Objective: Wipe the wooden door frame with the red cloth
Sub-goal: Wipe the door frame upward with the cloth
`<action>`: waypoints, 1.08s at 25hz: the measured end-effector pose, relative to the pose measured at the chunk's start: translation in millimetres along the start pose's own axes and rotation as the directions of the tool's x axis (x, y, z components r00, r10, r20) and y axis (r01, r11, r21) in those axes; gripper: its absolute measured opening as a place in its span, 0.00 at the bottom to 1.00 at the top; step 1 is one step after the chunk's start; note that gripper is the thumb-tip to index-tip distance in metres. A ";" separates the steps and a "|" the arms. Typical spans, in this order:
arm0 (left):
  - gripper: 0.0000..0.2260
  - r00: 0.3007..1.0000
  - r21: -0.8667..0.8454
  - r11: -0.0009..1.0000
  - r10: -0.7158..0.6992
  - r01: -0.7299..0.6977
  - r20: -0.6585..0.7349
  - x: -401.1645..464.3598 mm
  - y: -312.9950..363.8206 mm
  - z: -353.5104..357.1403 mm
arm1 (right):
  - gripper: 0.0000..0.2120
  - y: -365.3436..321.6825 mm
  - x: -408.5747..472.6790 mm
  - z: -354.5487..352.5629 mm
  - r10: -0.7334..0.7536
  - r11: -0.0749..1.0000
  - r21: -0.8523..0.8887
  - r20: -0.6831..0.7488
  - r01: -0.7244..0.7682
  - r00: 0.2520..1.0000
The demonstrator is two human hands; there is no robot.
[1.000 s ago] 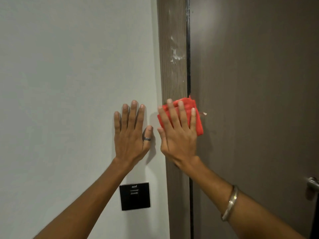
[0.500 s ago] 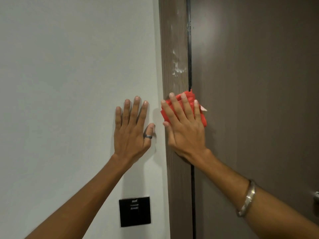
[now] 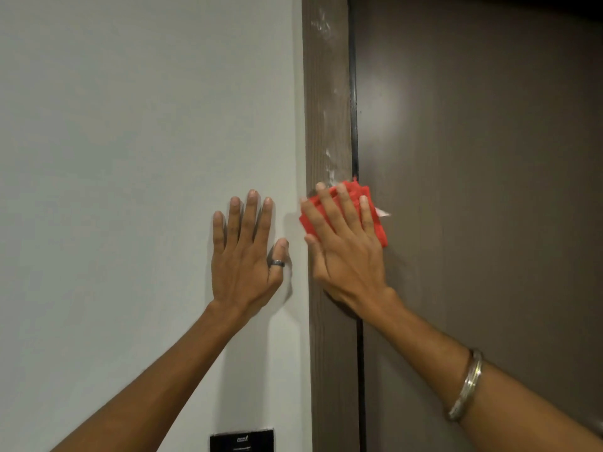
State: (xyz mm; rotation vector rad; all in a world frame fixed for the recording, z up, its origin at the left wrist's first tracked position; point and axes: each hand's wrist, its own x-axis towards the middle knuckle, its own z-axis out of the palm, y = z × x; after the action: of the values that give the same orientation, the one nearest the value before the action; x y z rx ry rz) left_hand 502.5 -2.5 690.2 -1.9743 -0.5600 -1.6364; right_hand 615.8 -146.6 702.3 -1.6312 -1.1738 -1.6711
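I had the right hand (image 3: 346,243) flat and spread over the red cloth (image 3: 375,212), pressing it against the wooden door frame (image 3: 328,93) rather than gripping it; fingers were extended, palm down, so the cloth was pinned between hand and wood, not clenched. The cloth sat folded at mid-height of the frame, its right edge spilling over the dark gap onto the door (image 3: 473,190), which I'd guess was just because the pad was wider than the frame strip. A small white tag (image 3: 382,212) stuck out on its right side. White smears (image 3: 331,164) showed on the frame right above the cloth's top edge, more higher up near the top of view, so I judged the wipe was partway and those marks were the next target; flat-palm pressure made sense for scrubbing them. The left hand (image 3: 244,256) held nothing: open, fingers together, laid flat on the white wall (image 3: 130,158) just beside the frame, likely as a brace for balance while reaching up. Ring (image 3: 276,262) on its thumb, bangle (image 3: 465,386) on the right wrist. A black wall plate (image 3: 241,440) sat low on the wall, well apart from both hands. Risk as I saw it: the cloth could slip sideways onto the door.
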 end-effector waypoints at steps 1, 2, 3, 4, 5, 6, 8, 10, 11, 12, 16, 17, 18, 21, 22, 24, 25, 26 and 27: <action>0.32 1.000 -0.003 1.000 -0.005 0.005 -0.003 6.1 -0.3 -0.8 | 0.29 3.7 6.0 -1.4 0.036 0.999 0.006 -0.013 -0.036 0.999; 0.32 1.000 -0.008 1.000 -0.008 0.008 -0.005 12.1 -0.1 -2.5 | 0.29 8.3 10.4 -3.1 0.051 0.999 0.005 -0.017 -0.051 0.999; 0.32 1.000 -0.017 1.000 -0.004 0.004 -0.009 17.7 -0.1 -4.0 | 0.29 12.6 13.6 -2.7 0.023 1.000 0.003 -0.021 -0.023 1.000; 0.32 1.000 -0.025 1.000 0.007 -0.007 -0.014 22.3 -1.9 -4.6 | 0.29 14.3 16.6 -2.2 -0.015 1.000 0.005 -0.009 0.015 1.000; 0.32 1.000 -0.033 0.999 0.022 -0.023 -0.021 27.5 -4.4 -4.7 | 0.28 14.8 21.2 -2.0 -0.024 1.000 0.017 -0.003 0.024 1.000; 0.33 0.999 -0.038 0.999 0.039 -0.039 -0.023 32.5 -7.2 -5.3 | 0.29 14.1 26.7 -3.3 0.008 1.000 0.028 0.001 -0.008 1.000; 0.33 0.997 -0.041 0.997 0.071 -0.072 -0.020 45.2 -11.2 -8.0 | 0.29 19.0 37.1 -4.6 -0.005 1.000 0.002 -0.012 0.005 1.000; 0.33 0.996 -0.034 0.996 0.085 -0.086 -0.015 57.8 -14.1 -10.7 | 0.29 26.5 45.8 -2.8 -0.172 0.983 -0.069 0.018 0.173 0.985; 0.33 0.997 -0.034 0.997 0.076 -0.076 -0.012 63.1 -13.6 -12.1 | 0.29 30.0 50.4 -2.6 -0.190 0.979 -0.065 0.027 0.191 0.981; 0.32 0.998 -0.036 0.998 0.056 -0.057 -0.011 67.6 -11.2 -13.6 | 0.29 32.5 55.5 -3.9 -0.135 0.990 -0.039 0.011 0.135 0.991; 0.32 1.000 -0.049 0.999 0.007 -0.007 -0.012 71.7 -2.3 -15.2 | 0.29 34.4 65.1 -5.2 -0.091 0.996 -0.006 -0.013 0.091 0.996; 0.32 1.000 -0.056 0.998 0.006 -0.007 -0.014 71.4 -2.9 -14.5 | 0.29 31.6 68.7 -4.7 -0.079 0.997 0.007 -0.010 0.079 0.997; 0.32 1.000 -0.060 0.998 0.006 -0.007 -0.017 71.3 -2.8 -13.5 | 0.29 29.0 73.2 -5.1 -0.012 1.000 0.027 -0.013 0.012 1.000; 0.32 1.000 -0.048 0.999 0.007 -0.009 -0.030 70.7 -3.2 -9.2 | 0.29 32.0 80.2 -6.7 -0.079 0.996 -0.031 -0.023 0.078 0.997; 0.32 0.999 -0.044 0.999 0.013 -0.015 -0.037 71.0 -3.4 -7.3 | 0.29 38.7 81.6 -8.8 -0.187 0.980 -0.065 0.022 0.188 0.982; 0.32 0.999 -0.040 0.999 0.011 -0.013 -0.048 70.4 -3.5 -5.5 | 0.29 52.2 95.6 -13.2 -0.225 0.973 -0.037 0.036 0.227 0.974; 0.32 0.998 -0.039 0.999 0.006 -0.008 -0.055 69.8 -3.3 -5.1 | 0.28 52.3 102.9 -14.1 -0.109 0.994 0.025 -0.007 0.109 0.994; 0.32 0.998 -0.040 0.999 -0.003 0.000 -0.061 69.1 -3.0 -4.5 | 0.28 46.7 107.3 -12.9 0.040 0.996 0.076 -0.032 -0.037 0.999; 0.32 0.998 -0.046 0.999 -0.010 0.007 -0.062 68.7 -3.3 -4.0 | 0.28 38.5 106.5 -10.2 0.119 0.989 0.089 -0.047 -0.114 0.992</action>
State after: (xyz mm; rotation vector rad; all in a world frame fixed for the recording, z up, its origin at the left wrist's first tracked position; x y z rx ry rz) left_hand 510.3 -2.9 758.7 -1.9480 -0.5117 -1.7241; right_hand 628.4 -152.7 815.1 -1.5631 -1.0881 -1.5595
